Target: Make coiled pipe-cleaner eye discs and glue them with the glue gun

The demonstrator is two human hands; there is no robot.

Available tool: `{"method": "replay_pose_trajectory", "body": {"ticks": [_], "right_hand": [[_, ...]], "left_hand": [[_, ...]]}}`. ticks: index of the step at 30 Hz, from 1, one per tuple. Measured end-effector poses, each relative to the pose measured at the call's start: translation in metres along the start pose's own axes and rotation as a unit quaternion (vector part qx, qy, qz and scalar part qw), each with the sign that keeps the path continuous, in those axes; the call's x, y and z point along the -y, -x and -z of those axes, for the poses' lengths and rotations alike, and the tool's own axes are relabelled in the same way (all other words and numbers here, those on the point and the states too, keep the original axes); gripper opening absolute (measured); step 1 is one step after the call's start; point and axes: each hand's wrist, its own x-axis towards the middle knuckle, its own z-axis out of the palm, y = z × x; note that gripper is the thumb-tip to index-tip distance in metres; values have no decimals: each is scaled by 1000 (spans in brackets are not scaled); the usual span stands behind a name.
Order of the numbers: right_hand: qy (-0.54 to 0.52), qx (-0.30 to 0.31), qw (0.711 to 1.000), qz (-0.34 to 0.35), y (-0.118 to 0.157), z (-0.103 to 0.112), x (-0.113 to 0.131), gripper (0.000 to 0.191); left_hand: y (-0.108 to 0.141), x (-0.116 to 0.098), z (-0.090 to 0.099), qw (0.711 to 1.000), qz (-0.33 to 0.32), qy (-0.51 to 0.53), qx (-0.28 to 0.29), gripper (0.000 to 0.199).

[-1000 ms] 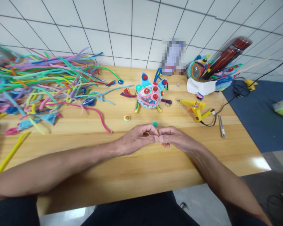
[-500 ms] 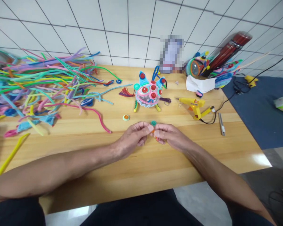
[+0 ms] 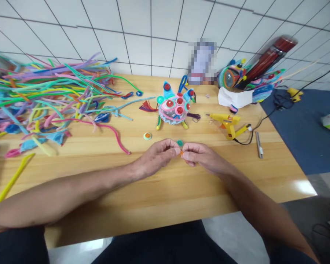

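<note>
Close together over the middle of the table, my left hand (image 3: 163, 154) and my right hand (image 3: 199, 156) both pinch a short orange pipe cleaner (image 3: 182, 152). Most of it is hidden by the fingers. Just beyond the fingertips is a green coiled disc (image 3: 179, 143). A pale round piece with an orange centre (image 3: 147, 136) lies on the table to the left. Farther back stands a colourful pipe-cleaner animal (image 3: 173, 108) with red round spots, blue ears, yellow-tipped legs and tassels at its sides.
A heap of pipe cleaners (image 3: 57, 91) covers the left of the table. On the right are a yellow glue gun (image 3: 227, 123) with its cord and a utility knife (image 3: 259, 145). A dark red flask (image 3: 269, 60) and white paper (image 3: 233, 98) are at the back right.
My hands have stayed together, shifting very slightly; less of the orange pipe cleaner shows below my right fingers. The view has moved a little.
</note>
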Motion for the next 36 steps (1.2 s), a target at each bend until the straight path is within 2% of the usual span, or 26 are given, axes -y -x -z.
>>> {"method": "replay_pose_trajectory", "body": {"ticks": [3,5,8,12,17,20,24,27,31,36], "right_hand": [[-7,-25,1000,14,0,-4,0,31],[-8,-33,999,9,0,-4,0,29],[-6,-31,999,-6,0,-1,1,28],[22,0,1000,-14,1,2,3,28],[46,2,999,-25,2,1,8,31],[51,-11,998,-16,2,-2,10,33],[48,-36,998,6,-1,-9,6,36],[23,-51,998,8,-3,-9,2,34],[-15,-48,999,-18,-1,-3,1,28],[8,-3,999,-31,1,1,3,27]], "left_hand": [[-1,3,-3,998,-4,57,-35,35],[-3,0,-2,998,6,61,-31,34],[-6,-6,4,1000,18,6,-1,30],[-8,-11,9,995,-11,-85,52,25],[-4,-12,8,993,-24,-111,44,22],[-1,-9,4,997,0,-79,9,26],[1,2,-4,997,41,45,-48,40],[-1,5,-6,993,40,93,-54,39],[-6,-1,0,999,28,40,-20,36],[-7,-9,6,997,42,-62,18,30]]}}
